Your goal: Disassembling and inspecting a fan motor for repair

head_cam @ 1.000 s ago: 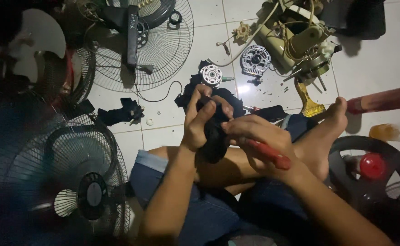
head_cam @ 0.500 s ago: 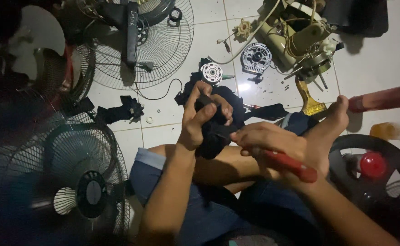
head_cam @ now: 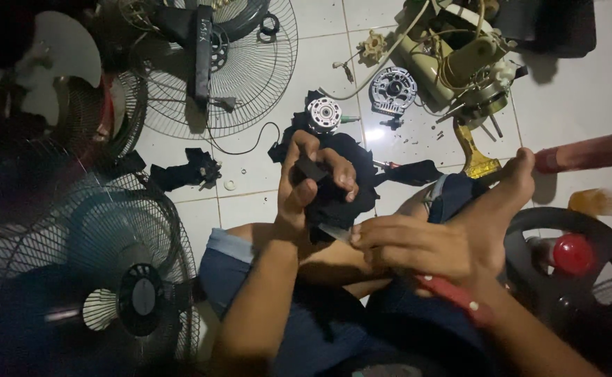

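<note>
We hold a black fan part (head_cam: 334,199), dark, matte and irregular in outline, in our left hand (head_cam: 306,185); its grip is closed around the part's upper end, thumb on one side and fingers curled over the other. Our right hand (head_cam: 418,248) sits just below and to the right of that grip, its own grip closed on a red-handled tool (head_cam: 452,297) whose pale metal blade (head_cam: 335,232) meets the lower edge of the black part. The part hangs above our crossed legs, near the bare foot (head_cam: 501,199) that lies to the right of both hands. Beyond the left grip, on the white tiled floor (head_cam: 264,188), lie a round silver motor piece (head_cam: 324,114) and a dark ribbed motor housing (head_cam: 392,89); further up and right is a beige fan motor assembly (head_cam: 459,63) with loose wires. To the left of the grips stand wire fan guards (head_cam: 250,70) and a dark fan with its blades (head_cam: 124,293). To the right lie a red cylinder (head_cam: 585,152) and a black round grille with a red cap (head_cam: 572,253). The room is dim at the edges.
</note>
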